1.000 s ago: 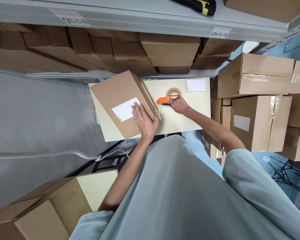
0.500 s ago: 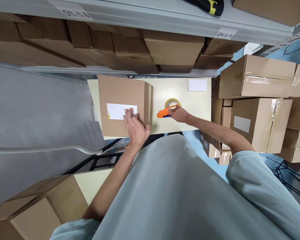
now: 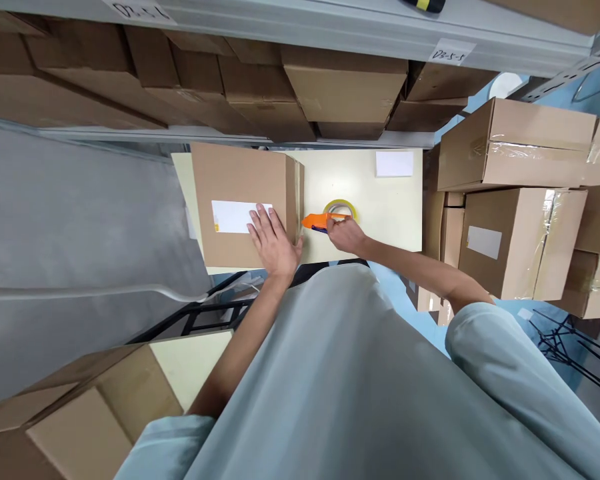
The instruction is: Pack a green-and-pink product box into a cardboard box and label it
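A brown cardboard box (image 3: 240, 180) with a white label (image 3: 233, 216) lies flat on the left half of a small pale yellow table (image 3: 375, 207). My left hand (image 3: 275, 241) rests on the box's near right corner, fingers spread flat, touching the label's end. My right hand (image 3: 344, 233) is closed round an orange tape dispenser (image 3: 317, 221) with a yellowish tape roll (image 3: 341, 208), its orange tip close to the box's right side.
A white label sheet (image 3: 394, 163) lies at the table's far right. Stacked cardboard boxes (image 3: 520, 193) stand to the right, and more fill the grey shelving (image 3: 330, 30) behind. Another box (image 3: 80, 420) sits at the lower left. A black metal frame (image 3: 210, 310) shows under the table.
The box was turned from a slant to lie square on the table. My right hand has brought the tape dispenser leftward, up to the box's right side.
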A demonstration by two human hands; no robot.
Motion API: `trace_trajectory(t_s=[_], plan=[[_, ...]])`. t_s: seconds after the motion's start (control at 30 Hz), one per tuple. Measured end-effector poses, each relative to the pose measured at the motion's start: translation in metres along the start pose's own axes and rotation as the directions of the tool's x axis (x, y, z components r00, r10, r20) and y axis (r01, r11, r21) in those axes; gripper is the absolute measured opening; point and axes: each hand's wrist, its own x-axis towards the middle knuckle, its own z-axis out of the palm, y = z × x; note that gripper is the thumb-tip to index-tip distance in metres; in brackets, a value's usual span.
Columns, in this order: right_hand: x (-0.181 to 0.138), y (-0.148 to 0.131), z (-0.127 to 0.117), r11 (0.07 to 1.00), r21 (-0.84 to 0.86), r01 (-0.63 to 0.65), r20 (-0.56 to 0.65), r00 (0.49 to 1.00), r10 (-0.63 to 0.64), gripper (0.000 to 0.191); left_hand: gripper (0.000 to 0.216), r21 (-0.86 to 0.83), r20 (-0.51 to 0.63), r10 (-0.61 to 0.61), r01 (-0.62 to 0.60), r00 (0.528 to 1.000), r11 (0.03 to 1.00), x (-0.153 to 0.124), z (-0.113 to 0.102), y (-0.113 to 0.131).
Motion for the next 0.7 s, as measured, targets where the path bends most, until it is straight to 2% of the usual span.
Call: trace_trajectory(t_s=[0.13, 0.27, 0.4, 0.47, 0.53, 0.6, 0.7], plan=[[0.0, -0.023, -0.007, 0.967, 0.165, -0.197, -0.017, 0.979, 0.202, 0.052, 0.111, -0.064, 0.002, -0.026, 0.026, 1.0, 0.998, 0.002, -0.001, 0.005], [-0.009, -0.004, -0.023, 0.865, 0.281, -0.415, -0.097, 0.885, 0.456, 0.049, 0.11, -0.092, -0.034, -0.006, 0.003, 0.999, 0.996, 0.002, 0.0, 0.005], [-0.038, 0.022, -0.048, 0.848, 0.307, -0.432, -0.184, 0.848, 0.498, 0.058, 0.105, -0.133, -0.098, 0.025, -0.038, 0.995, 0.99, 0.002, -0.002, 0.005], [-0.054, 0.028, -0.064, 0.843, 0.313, -0.438, -0.228, 0.827, 0.515, 0.061, 0.097, -0.18, -0.167, 0.021, -0.052, 0.986, 0.982, 0.007, -0.006, 0.011], [-0.064, 0.029, -0.083, 0.833, 0.327, -0.446, -0.278, 0.797, 0.536, 0.063, 0.085, -0.239, -0.287, 0.018, -0.09, 0.958, 0.967, 0.017, -0.012, 0.025], [-0.067, 0.029, -0.108, 0.826, 0.343, -0.447, -0.348, 0.757, 0.554, 0.064, 0.067, -0.288, -0.408, 0.06, -0.191, 0.911, 0.938, 0.034, -0.023, 0.05], [-0.06, 0.028, -0.158, 0.836, 0.362, -0.413, -0.458, 0.702, 0.545, 0.059, 0.045, -0.333, -0.55, 0.097, -0.324, 0.829, 0.885, 0.066, -0.056, 0.098]])
